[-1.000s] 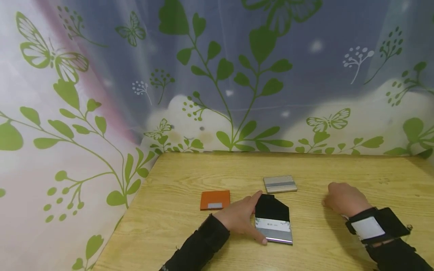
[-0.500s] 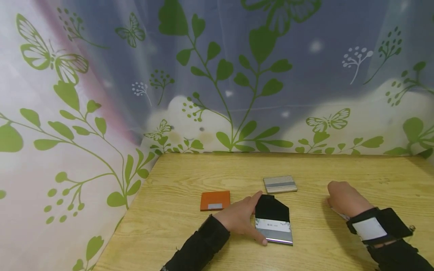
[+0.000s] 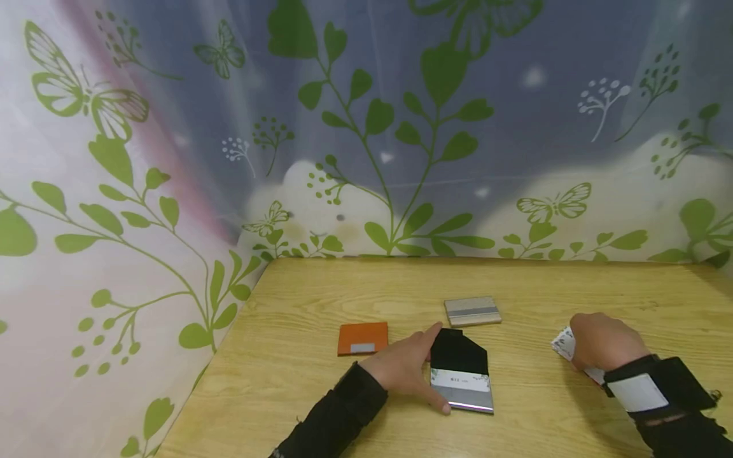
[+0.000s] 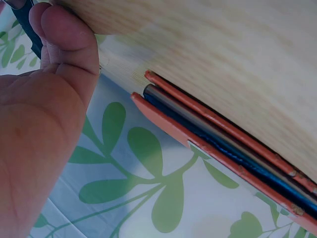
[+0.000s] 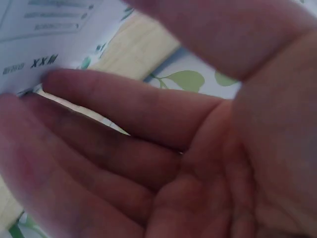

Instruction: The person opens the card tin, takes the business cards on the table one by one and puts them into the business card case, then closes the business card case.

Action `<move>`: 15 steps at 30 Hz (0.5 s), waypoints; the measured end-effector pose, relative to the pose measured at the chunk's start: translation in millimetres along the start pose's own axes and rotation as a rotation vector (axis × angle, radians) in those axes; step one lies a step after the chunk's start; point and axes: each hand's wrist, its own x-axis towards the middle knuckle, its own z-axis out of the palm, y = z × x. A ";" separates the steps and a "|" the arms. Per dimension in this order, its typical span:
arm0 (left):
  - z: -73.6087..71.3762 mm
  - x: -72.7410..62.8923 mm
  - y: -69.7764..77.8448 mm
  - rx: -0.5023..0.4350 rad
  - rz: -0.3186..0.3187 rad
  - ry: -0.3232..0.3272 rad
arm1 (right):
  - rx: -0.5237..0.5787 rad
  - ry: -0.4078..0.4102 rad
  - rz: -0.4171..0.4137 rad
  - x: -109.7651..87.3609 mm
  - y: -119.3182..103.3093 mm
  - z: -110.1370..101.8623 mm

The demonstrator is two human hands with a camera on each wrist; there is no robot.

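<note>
An open card case (image 3: 460, 348) with a black inner flap lies on the table, a white printed card (image 3: 460, 380) showing above its silver lower part. My left hand (image 3: 401, 367) holds its left side, thumb at the lower corner and fingers by the flap. Off to the right, my right hand (image 3: 609, 341) pinches a white business card (image 3: 564, 344) with leaf print. Up close in the right wrist view, the fingertips meet the printed card (image 5: 42, 37). The left wrist view shows the curled fingers of the left hand (image 4: 59, 104), with the case mostly hidden behind them.
To the left of the left hand lies an orange card case (image 3: 363, 337), its layered edge showing in the left wrist view. A beige card case (image 3: 473, 312) with a grey band sits behind the open one. Leaf-patterned curtain (image 3: 366, 127) borders the wooden table (image 3: 321, 286).
My right hand has shifted right and slightly toward me and has turned, so the business card now shows in its fingers. My left hand and the cases have stayed put.
</note>
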 end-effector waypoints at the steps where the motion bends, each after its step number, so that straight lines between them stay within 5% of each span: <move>1: 0.0 -0.4 -0.1 0.001 0.004 0.001 | -0.005 0.013 -0.014 -0.4 -0.8 1.1; 7: 0.7 0.0 -0.3 0.001 0.004 0.002 | -0.054 0.109 -0.056 -5.0 -10.7 1.4; 15: 1.5 1.3 -2.6 -0.016 -0.004 -0.001 | -0.065 0.228 0.007 -5.1 -19.5 1.8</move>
